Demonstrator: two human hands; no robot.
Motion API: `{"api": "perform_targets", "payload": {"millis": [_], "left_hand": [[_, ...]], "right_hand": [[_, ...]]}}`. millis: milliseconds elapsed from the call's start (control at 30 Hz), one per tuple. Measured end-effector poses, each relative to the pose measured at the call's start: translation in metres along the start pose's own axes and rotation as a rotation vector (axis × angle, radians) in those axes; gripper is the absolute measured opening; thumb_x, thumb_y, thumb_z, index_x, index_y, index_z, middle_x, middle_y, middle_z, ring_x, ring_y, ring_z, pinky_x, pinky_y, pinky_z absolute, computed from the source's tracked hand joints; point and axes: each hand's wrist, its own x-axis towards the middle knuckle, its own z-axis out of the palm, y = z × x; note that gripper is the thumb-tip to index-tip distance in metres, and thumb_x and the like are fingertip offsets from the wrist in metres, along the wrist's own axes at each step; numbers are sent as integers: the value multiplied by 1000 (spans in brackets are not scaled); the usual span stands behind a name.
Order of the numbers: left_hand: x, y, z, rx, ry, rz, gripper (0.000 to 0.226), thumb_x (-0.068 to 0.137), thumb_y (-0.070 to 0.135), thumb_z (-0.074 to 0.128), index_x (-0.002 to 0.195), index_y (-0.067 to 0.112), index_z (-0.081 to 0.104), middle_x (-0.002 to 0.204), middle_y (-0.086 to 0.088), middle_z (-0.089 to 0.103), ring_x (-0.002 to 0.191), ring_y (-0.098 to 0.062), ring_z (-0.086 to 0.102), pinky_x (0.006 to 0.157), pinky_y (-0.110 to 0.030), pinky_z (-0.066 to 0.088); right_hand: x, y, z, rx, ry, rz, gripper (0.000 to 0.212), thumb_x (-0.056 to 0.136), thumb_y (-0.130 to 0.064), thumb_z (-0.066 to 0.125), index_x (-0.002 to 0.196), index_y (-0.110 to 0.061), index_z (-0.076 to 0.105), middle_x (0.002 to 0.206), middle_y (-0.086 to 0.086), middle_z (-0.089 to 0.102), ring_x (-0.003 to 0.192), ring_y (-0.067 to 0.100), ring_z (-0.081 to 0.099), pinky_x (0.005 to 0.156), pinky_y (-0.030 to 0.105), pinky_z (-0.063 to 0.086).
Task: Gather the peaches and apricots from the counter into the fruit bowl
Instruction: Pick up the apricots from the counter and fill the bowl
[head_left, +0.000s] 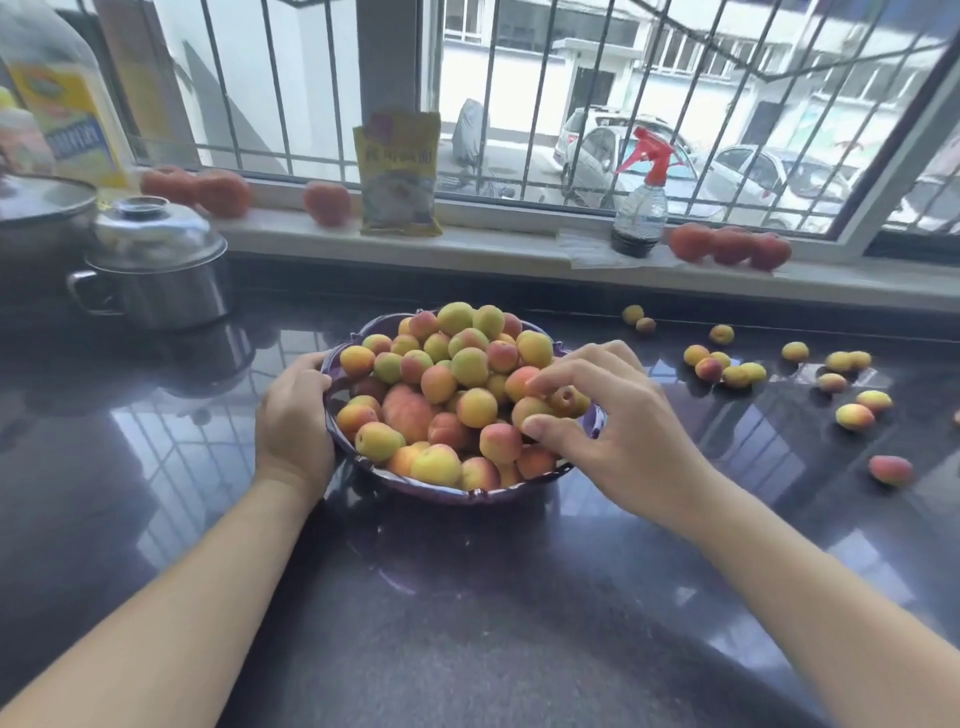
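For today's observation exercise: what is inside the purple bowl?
The bowl is heaped with apricots and at least one bigger peach. Lower fruit and the bowl's bottom are covered.

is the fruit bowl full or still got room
Full: the purple fruit bowl is heaped, apricots mounded above its rim. More fruit still lies on the counter.

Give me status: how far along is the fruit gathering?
Mostly done: the purple bowl is heaped with apricots and a few peaches. In hand: the left hand grips the bowl's rim while the right hand sets small fruit on the pile. Left: over a dozen loose apricots scattered on the counter to the right, one reddish fruit nearest the edge.
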Motion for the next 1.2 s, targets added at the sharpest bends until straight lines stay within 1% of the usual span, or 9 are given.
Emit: {"api": "perform_targets", "payload": {"millis": [167, 267, 367, 467, 700, 867, 1000, 1100, 1200], "left_hand": [[0, 1, 0, 5, -9, -1, 43, 75, 42, 48, 100, 33, 82, 108, -10, 80, 116, -45, 68, 103, -71, 49], [-3, 4, 2, 9, -1, 4, 39, 77, 39, 47, 94, 35, 82, 106, -11, 79, 114, -44, 67, 102, -66, 52], [-3, 5, 1, -5, 3, 22, 40, 76, 41, 47, 94, 33, 82, 108, -15, 78, 115, -47, 66, 103, -71, 49], [-2, 4, 2, -27, -9, 20, 40, 76, 39, 49, 95, 29, 83, 110, -18, 78, 116, -48, 67, 105, -72, 49], [-1, 1, 6, -92, 25, -14, 37, 80, 25, 47, 89, 27, 83, 91, -4, 79, 95, -34, 69, 83, -48, 53], [0, -1, 2, -39, -6, 23, 37, 79, 31, 48, 92, 30, 83, 101, -12, 78, 106, -41, 69, 100, -66, 51], [0, 1, 3, -59, 17, -17, 36, 74, 34, 50, 88, 31, 83, 100, -14, 77, 106, -45, 69, 101, -70, 50], [1, 1, 3, -70, 32, -43, 36, 69, 40, 53, 88, 32, 83, 103, -16, 78, 114, -51, 67, 103, -73, 50], [0, 2, 4, -63, 38, -51, 33, 74, 36, 51, 85, 36, 82, 98, -11, 77, 106, -41, 68, 101, -67, 50]], "right_hand": [[1, 28, -12, -69, 277, 124, 8, 92, -8, 67, 92, -14, 72, 90, -7, 66, 91, 12, 56, 84, 17, 41], [10, 87, -6, -141, 225, 356, 16, 92, -3, 61, 97, -14, 71, 98, -3, 63, 94, 13, 58, 84, 21, 44], [19, 150, 14, -256, 10, 569, 33, 90, -6, 56, 122, -9, 65, 130, 14, 55, 124, 31, 52, 108, 40, 41], [42, 185, 29, -330, -96, 673, 48, 95, -18, 56, 142, -14, 51, 160, 16, 25, 146, 37, 28, 120, 45, 25], [100, 242, 42, -441, -95, 830, 58, 100, -41, 44, 152, -16, 37, 168, 9, -2, 153, 37, 3, 121, 52, 17], [107, 249, 43, -485, -50, 846, 49, 99, -33, 42, 137, -4, 54, 155, 18, 28, 138, 42, 33, 114, 46, 32], [94, 236, 39, -446, 35, 765, 28, 94, -12, 50, 109, -13, 73, 131, 18, 47, 124, 41, 46, 107, 39, 40], [81, 210, 32, -272, 51, 719, 25, 96, -9, 54, 103, -21, 74, 122, 10, 62, 117, 33, 58, 100, 36, 46], [60, 165, 25, 8, 64, 670, 19, 98, -15, 60, 113, -23, 70, 108, 1, 69, 106, 27, 66, 97, 39, 53]]}}
